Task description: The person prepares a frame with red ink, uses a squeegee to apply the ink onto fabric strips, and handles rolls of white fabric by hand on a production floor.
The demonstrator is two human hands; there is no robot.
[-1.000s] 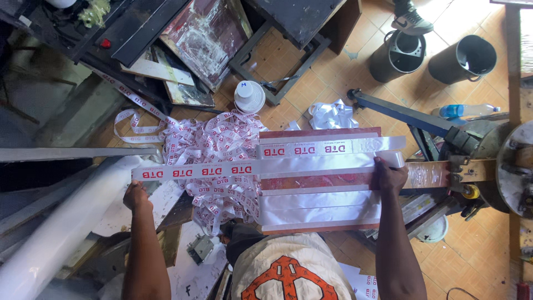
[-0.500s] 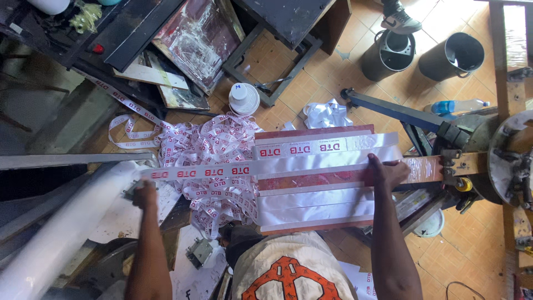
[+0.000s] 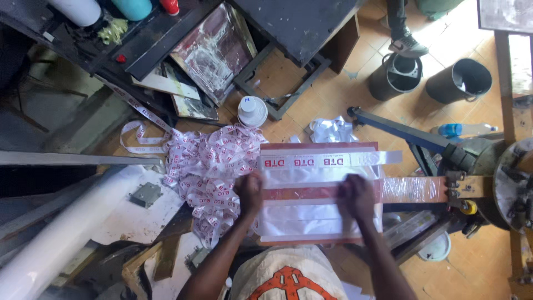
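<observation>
1. Head view, looking straight down. Left hand pressed on the left edge of a stack of clear plastic sheets; fingers blurred, so grip or flat press cannot be told.
2. Right hand resting on the same stack, right of centre, over a brown-red band that crosses the sheets. Fingers look curled downward onto the plastic; closed grasp or mere press cannot be told.
3. Stack lying on a reddish board directly in front of the body, between the two forearms.
4. White printed strip with red lettering laid across the top of the stack, its right end sticking out past the board's edge.
5. Tangled heap of the same printed tape on the floor just left of the stack, touching the left hand's side; one loose loop trailing off to the far left.
6. White spool standing above the heap, near the board's upper left corner.
7. Plastic-wrapped bar extending right from the stack toward a metal machine at the right edge.
8. Two dark buckets on the tiled floor at upper right; another person's shoe just above the nearer one.
9. Large white roll lying diagonally at lower left, well apart from the hands.
</observation>
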